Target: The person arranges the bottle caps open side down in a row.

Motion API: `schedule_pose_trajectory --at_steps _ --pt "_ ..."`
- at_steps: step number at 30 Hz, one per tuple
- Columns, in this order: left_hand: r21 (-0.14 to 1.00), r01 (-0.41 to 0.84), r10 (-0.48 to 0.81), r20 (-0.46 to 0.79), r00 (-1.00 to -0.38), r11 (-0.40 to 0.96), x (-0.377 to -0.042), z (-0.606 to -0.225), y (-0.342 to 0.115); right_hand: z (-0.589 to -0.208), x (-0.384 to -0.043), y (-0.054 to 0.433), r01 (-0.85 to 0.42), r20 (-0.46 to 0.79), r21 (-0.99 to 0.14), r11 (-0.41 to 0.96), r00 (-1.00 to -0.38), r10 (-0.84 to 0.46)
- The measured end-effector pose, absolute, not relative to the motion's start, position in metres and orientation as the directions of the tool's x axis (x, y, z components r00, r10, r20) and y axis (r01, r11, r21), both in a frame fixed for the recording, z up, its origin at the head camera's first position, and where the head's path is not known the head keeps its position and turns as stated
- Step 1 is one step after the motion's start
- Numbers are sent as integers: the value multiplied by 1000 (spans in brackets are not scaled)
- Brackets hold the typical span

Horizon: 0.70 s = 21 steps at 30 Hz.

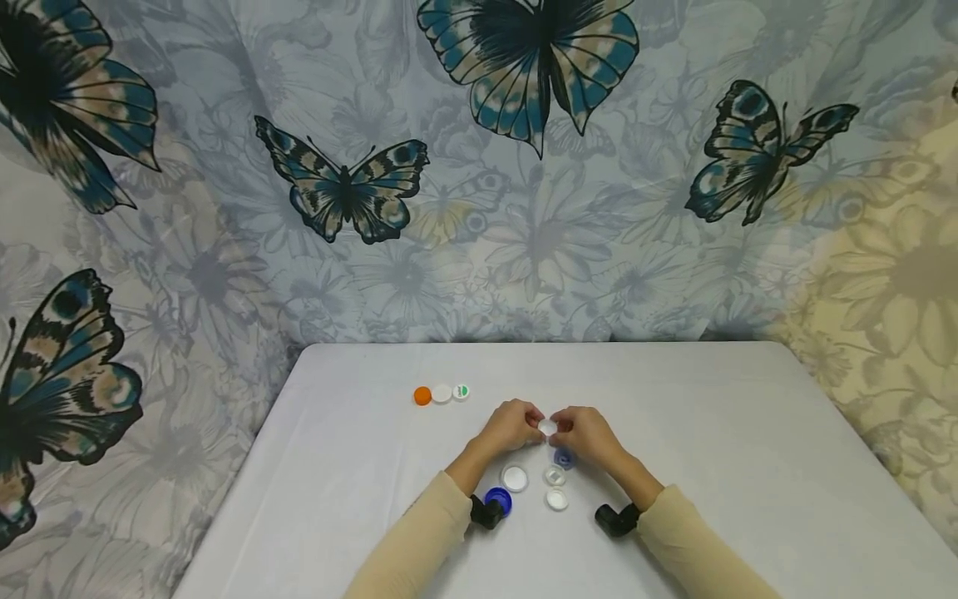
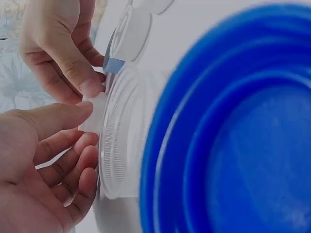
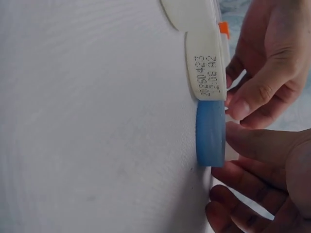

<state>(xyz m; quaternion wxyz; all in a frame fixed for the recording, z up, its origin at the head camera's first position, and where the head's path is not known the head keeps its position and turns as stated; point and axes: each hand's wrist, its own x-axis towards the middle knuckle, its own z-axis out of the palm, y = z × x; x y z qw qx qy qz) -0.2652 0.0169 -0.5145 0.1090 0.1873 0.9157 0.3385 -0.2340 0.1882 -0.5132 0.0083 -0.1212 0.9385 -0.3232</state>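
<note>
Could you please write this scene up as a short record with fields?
Left hand: pinches a small white cap
Right hand: pinches the same cap
Near the hands: pale blue cap, two small whitish caps, larger white lid, dark blue lid
Farther row, left to right: orange cap, plain white cap, green-marked white cap
Surface: white-covered table

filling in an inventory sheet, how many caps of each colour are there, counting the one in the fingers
White caps: 6
Orange cap: 1
Pale blue cap: 1
Dark blue cap: 1
Total: 9
</note>
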Motion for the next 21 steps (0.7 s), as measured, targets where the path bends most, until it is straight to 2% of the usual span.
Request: schedule_pose_trajectory --at_steps 14,21 --pt "753 330 465 36 -884 570 -259 -512 2 -509 -230 190 -296 158 -652 698 -953 -257" --pt "792 333 463 71 -883 512 -245 -511 -14 -503 -219 184 -357 201 -679 641 -931 -306"
